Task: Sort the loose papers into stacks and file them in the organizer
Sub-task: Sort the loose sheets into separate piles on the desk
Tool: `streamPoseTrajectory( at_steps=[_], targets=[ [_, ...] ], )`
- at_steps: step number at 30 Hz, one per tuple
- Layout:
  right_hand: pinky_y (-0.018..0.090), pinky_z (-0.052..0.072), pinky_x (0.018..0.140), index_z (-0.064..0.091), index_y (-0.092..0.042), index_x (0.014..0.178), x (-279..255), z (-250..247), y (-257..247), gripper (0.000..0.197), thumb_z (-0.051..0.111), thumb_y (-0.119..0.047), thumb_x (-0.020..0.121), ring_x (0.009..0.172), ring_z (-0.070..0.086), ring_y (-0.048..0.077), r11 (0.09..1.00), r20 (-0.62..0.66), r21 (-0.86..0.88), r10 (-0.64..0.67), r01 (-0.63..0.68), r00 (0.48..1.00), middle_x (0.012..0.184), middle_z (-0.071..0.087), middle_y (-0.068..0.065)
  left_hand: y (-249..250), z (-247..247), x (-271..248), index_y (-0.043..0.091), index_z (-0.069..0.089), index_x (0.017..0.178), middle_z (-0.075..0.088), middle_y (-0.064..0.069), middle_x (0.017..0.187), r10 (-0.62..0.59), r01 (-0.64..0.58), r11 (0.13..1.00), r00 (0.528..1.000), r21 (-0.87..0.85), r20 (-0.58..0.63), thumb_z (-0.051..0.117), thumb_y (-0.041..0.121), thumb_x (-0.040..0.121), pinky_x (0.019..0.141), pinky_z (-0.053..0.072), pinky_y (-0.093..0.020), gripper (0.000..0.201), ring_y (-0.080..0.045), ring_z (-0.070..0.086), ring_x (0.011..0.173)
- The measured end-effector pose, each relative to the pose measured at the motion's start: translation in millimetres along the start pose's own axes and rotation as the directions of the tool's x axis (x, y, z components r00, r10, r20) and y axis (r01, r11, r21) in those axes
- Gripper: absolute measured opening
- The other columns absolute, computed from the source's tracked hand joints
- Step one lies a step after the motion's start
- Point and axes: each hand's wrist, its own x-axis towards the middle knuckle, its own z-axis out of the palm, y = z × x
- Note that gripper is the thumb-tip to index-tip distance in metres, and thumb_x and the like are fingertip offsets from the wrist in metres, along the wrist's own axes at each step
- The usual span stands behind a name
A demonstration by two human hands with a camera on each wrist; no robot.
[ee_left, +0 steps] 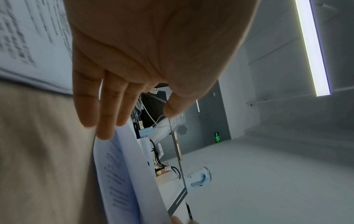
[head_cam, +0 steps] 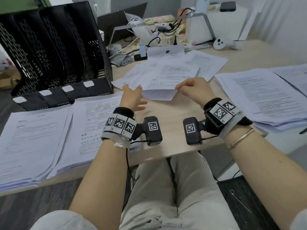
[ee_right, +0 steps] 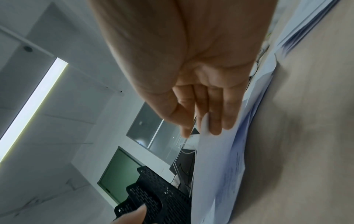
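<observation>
A printed sheet (head_cam: 159,95) is lifted off the loose paper pile (head_cam: 204,63) at mid-table. My right hand (head_cam: 179,88) pinches its right near corner between thumb and fingers; the right wrist view shows the sheet (ee_right: 216,159) curving away from that pinch (ee_right: 199,125). My left hand (head_cam: 133,95) is at the sheet's left edge with straight, spread fingers. In the left wrist view its fingertips (ee_left: 107,133) touch the sheet's edge (ee_left: 122,174) without curling round it. The black mesh organizer (head_cam: 54,52) stands at the back left, its slots holding no papers.
Two sorted stacks (head_cam: 33,138) (head_cam: 93,117) lie in front of the organizer, and a thick stack (head_cam: 265,97) lies at the right. Cables, a laptop and small devices (head_cam: 149,35) crowd the back. Bare table (head_cam: 166,123) lies between my wrists.
</observation>
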Motion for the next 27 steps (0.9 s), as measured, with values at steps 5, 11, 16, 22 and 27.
streamPoseTrajectory(
  at_steps=[5,11,16,22,27],
  targets=[
    [0.025,0.055,0.072,0.064,0.003,0.093,-3.4,-28.5,14.0,0.014,0.053,-0.003,0.087,0.074,0.064,0.012,0.985,-0.129,0.164,0.075,-0.053,0.989,0.078,0.065,0.006,4.4,15.2,4.2,0.017,0.03,0.135,0.052,-0.016,0.11,-0.075,0.072,0.995,0.996,-0.074,-0.043,0.028,0.035,0.1,0.069,0.057,-0.039,0.039,-0.033,0.067,0.088],
    [0.025,0.055,0.075,0.064,-0.01,0.078,-11.1,-60.3,31.3,0.02,0.05,0.002,0.086,0.077,0.062,0.016,0.991,-0.108,0.104,0.094,-0.083,0.99,0.078,0.063,0.005,0.4,38.5,7.8,0.003,0.059,0.089,0.058,-0.009,0.082,-0.083,0.079,0.989,0.996,0.126,0.029,0.053,0.006,0.091,0.051,0.05,-0.023,0.006,-0.019,0.061,0.063],
    [0.027,0.043,0.092,0.065,-0.014,0.1,-26.8,-85.1,46.7,0.02,0.056,-0.006,0.085,0.105,0.056,0.016,0.988,-0.14,-0.138,0.05,-0.069,0.989,0.105,0.058,-0.004,-1.9,59.6,7.9,0.004,0.065,0.095,0.061,-0.012,0.097,-0.029,0.011,0.968,0.997,0.252,0.067,0.043,-0.008,0.091,0.052,0.054,-0.02,0.025,-0.017,0.062,0.067],
    [0.052,0.006,0.115,0.049,-0.023,0.133,-42.6,-98.6,68.8,0.048,0.054,-0.033,0.086,0.142,0.014,0.032,0.782,-0.206,-0.567,0.17,-0.259,0.964,0.151,0.026,0.009,2.2,71.1,5.4,0.003,0.063,0.108,0.053,-0.01,0.116,0.158,-0.152,0.953,0.987,0.263,-0.002,0.03,-0.014,0.087,0.058,0.054,-0.019,0.043,-0.014,0.061,0.072],
    [0.059,0.002,0.113,0.039,-0.028,0.138,-44.5,-96.9,84.0,0.064,0.053,-0.046,0.078,0.143,0.006,0.034,0.675,-0.138,-0.606,0.432,-0.421,0.891,0.153,0.02,0.009,5.7,83.7,-3.9,0.005,0.061,0.117,0.053,-0.008,0.126,0.347,-0.329,0.925,0.935,0.19,-0.07,0.029,-0.009,0.089,0.048,0.046,-0.008,0.045,-0.008,0.064,0.071]
  ],
)
